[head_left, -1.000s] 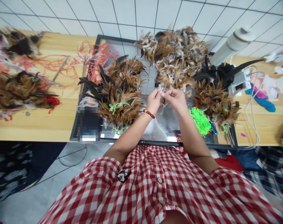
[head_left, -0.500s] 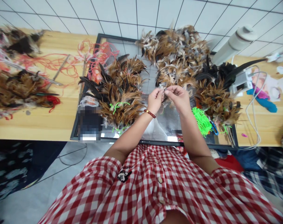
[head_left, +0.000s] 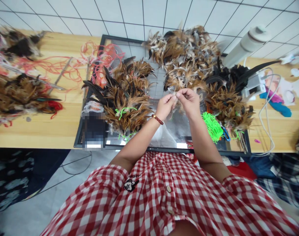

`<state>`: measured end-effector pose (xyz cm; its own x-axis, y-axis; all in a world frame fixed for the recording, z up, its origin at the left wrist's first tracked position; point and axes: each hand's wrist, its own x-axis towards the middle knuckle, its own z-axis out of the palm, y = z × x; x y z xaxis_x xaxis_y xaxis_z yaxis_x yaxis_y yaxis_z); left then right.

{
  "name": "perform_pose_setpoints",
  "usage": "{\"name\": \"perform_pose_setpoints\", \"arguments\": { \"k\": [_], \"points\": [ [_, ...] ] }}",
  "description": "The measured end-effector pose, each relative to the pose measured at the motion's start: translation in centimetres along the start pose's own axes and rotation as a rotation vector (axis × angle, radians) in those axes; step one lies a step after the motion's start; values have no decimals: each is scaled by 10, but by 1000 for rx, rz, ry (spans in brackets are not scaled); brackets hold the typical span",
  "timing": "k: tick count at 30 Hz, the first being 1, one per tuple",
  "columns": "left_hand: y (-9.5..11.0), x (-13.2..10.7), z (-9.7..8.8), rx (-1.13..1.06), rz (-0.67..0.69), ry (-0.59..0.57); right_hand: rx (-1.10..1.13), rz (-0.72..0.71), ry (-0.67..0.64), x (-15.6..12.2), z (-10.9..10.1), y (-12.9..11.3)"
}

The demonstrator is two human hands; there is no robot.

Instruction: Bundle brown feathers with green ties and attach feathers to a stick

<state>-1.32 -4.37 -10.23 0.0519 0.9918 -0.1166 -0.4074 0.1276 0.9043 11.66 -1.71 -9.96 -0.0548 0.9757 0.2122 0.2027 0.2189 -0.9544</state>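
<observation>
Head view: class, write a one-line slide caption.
Left hand and right hand pinch a small feather above a glass-topped table.

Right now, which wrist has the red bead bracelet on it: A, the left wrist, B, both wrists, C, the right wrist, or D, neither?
A: the red bead bracelet circles the wrist just below the left hand, while the wrist under the right hand is bare.
</observation>
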Motion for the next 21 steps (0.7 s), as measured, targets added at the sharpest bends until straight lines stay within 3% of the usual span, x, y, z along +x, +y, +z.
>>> {"name": "perform_pose_setpoints", "arguments": {
  "k": [4, 9, 16, 21],
  "points": [
    [-1, 1, -4, -30, -31, -75, 72, 0, -153, 4, -10, -5],
    [6, -2, -3, -127, -173, -190, 120, -16, -340, 10, -24, -20],
    [7, -3, 0, -150, -133, -179, 157, 37, -299, 12, -20, -19],
    [7, -1, -2, -178, -140, -137, -62, -142, -156, 9, -21, -17]
  ]
}}
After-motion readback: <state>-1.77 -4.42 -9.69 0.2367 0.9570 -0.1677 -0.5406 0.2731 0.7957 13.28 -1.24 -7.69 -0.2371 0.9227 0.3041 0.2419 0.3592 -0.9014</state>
